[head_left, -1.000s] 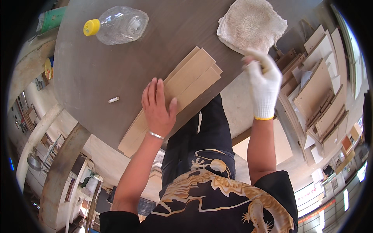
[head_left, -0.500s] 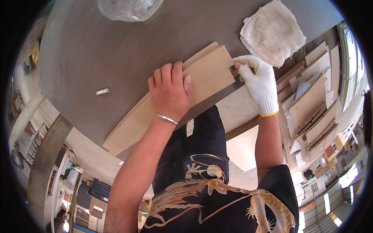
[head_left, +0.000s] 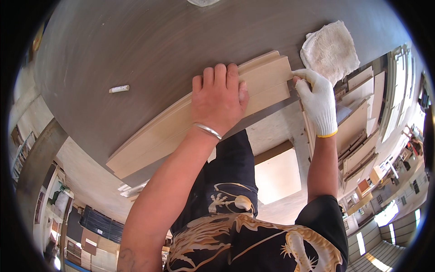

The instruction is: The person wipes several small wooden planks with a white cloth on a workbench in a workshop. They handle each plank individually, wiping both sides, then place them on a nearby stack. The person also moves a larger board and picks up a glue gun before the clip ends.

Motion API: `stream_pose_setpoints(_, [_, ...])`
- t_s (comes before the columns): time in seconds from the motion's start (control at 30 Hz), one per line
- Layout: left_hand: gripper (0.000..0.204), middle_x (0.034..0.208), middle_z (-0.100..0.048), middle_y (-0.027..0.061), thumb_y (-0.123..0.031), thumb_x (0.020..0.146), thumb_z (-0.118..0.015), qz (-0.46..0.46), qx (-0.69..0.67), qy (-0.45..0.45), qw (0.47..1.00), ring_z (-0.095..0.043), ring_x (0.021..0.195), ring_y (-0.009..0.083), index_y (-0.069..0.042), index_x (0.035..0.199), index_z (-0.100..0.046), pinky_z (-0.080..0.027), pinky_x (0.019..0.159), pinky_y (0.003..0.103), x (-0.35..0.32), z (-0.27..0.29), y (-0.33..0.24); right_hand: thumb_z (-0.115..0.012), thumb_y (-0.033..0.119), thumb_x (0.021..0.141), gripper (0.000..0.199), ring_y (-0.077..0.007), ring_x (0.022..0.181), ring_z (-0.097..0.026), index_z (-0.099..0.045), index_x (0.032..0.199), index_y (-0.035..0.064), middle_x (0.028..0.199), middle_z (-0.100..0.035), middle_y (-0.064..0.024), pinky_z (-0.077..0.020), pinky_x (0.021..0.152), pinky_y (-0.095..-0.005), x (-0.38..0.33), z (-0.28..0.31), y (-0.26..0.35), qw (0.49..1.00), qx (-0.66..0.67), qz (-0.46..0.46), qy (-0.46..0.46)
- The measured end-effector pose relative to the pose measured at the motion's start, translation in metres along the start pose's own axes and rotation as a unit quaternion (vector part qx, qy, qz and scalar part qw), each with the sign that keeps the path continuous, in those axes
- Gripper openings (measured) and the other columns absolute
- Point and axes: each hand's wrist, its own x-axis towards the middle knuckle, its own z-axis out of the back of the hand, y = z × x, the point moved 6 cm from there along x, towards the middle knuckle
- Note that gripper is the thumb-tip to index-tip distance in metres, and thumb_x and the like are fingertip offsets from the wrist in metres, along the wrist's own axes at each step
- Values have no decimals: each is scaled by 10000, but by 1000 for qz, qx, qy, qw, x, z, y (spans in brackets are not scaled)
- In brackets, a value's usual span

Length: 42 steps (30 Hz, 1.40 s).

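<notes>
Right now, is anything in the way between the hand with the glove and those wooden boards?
Nothing visible is. The gloved right hand is right at the boards' right end. The whitish cloth lies beyond that end, off to the side. The bare left hand rests farther along the boards.

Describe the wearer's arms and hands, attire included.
Left hand: ungloved, silver bangle at the wrist, faint dark marking on the forearm. Right hand: white knit glove with yellow-edged cuff, a bare fingertip showing; short black sleeve.
</notes>
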Motion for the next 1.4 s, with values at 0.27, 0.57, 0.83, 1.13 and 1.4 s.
stream_pose_setpoints(0.27, [413, 1093, -583, 87, -243, 890, -696, -2, 0, 0, 1000, -557, 1003, 281, -49, 1250, -640, -442, 857, 442, 0, 2, 0, -659, 147, 940, 211, -322, 870, -744, -758, 1073, 17, 954, -759, -173, -573, 805, -395, -3, 0, 23, 973, -195, 115, -42])
stream_pose_setpoints(0.57, [385, 1076, -583, 86, -235, 884, -681, -2, -4, -8, 1000, -555, 1003, 278, -54, 1223, -655, -435, 860, 436, 0, 2, -1, -695, 218, 937, 157, -375, 851, -736, -695, 950, 61, 902, -737, -153, -583, 744, -485, -4, -14, 38, 906, -408, 112, 0])
stream_pose_setpoints(0.83, [397, 1076, -581, 91, -231, 877, -675, -6, 8, -17, 1000, -554, 1002, 283, -55, 1231, -644, -434, 862, 442, 1, 1, -1, -691, 181, 918, 136, -329, 770, -755, -671, 890, 49, 857, -731, -160, -603, 639, -416, -4, -22, 23, 863, -470, 185, -10])
stream_pose_setpoints(1.13, [404, 1079, -586, 91, -225, 878, -665, -5, 4, -10, 1000, -560, 991, 294, -52, 1242, -639, -433, 848, 447, 0, 1, -1, -642, 91, 1000, 250, -109, 772, -667, -729, 1181, -58, 906, -730, -64, -549, 732, -276, -11, -12, -19, 981, 178, -83, 2])
stream_pose_setpoints(1.4, [407, 1090, -584, 89, -218, 880, -668, -5, 4, 0, 1000, -557, 995, 294, -53, 1250, -632, -430, 849, 446, 1, 2, -1, -631, 84, 998, 256, -99, 766, -657, -725, 1176, -75, 878, -733, -72, -541, 715, -268, -7, -10, -13, 982, 170, -81, 12])
